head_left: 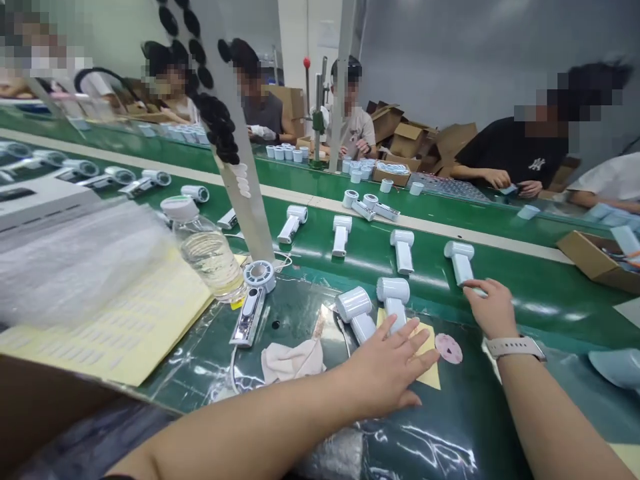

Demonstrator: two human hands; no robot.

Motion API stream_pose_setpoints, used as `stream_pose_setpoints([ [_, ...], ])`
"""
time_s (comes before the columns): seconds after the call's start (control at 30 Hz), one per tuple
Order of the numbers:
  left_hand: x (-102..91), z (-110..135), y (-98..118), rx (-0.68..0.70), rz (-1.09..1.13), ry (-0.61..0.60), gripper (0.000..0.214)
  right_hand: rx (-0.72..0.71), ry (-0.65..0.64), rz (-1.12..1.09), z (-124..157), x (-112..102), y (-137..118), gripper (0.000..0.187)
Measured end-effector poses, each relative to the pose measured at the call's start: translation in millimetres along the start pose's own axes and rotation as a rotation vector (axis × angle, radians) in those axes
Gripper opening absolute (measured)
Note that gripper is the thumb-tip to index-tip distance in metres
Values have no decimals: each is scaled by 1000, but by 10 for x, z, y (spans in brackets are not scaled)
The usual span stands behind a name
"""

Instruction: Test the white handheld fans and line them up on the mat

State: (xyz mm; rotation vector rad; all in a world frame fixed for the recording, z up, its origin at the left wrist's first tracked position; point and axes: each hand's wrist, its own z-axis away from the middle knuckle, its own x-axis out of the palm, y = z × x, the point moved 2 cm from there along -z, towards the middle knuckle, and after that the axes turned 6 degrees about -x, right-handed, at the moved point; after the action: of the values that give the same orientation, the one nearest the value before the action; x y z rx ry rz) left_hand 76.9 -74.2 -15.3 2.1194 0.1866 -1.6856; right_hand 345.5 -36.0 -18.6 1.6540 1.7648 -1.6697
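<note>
My right hand (491, 308), with a watch on its wrist, reaches to the green belt. Its fingers close on the handle end of a pale-blue handheld fan (459, 257), shaped like a small hair dryer. My left hand (387, 363) is open, fingers spread over a yellow paper (431, 373) on the bench. Just beyond those fingers lie two more fans, one upright-looking fan (393, 293) and one tilted fan (354, 307); my left hand partly hides their handles, so I cannot tell whether it touches them. A pink round sticker (449, 348) lies between my hands.
Left of my hands are a white cloth (293, 360), a fan on a cable (250, 320) and a clear bottle (207, 250). A metal post (245, 193) rises beside the belt (320, 273), which carries several fans. Co-workers sit across it. A carton (595, 263) stands right.
</note>
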Motion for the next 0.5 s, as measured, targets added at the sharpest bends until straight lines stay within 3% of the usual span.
stream_pose_setpoints([
  [0.1, 60, 39, -71, -63, -109, 19, 50, 79, -52, 73, -321, 207, 100, 31],
  [0.23, -46, 97, -203, -75, -183, 60, 33, 233, -31, 175, -571, 567, -77, 38],
  [0.4, -152, 122, -399, -225, -157, -42, 21, 211, -78, 228, -606, 1073, -451, 63],
  [0.5, -291, 154, -513, -390, -101, -112, 23, 166, -99, 228, -523, 1124, -536, 58],
])
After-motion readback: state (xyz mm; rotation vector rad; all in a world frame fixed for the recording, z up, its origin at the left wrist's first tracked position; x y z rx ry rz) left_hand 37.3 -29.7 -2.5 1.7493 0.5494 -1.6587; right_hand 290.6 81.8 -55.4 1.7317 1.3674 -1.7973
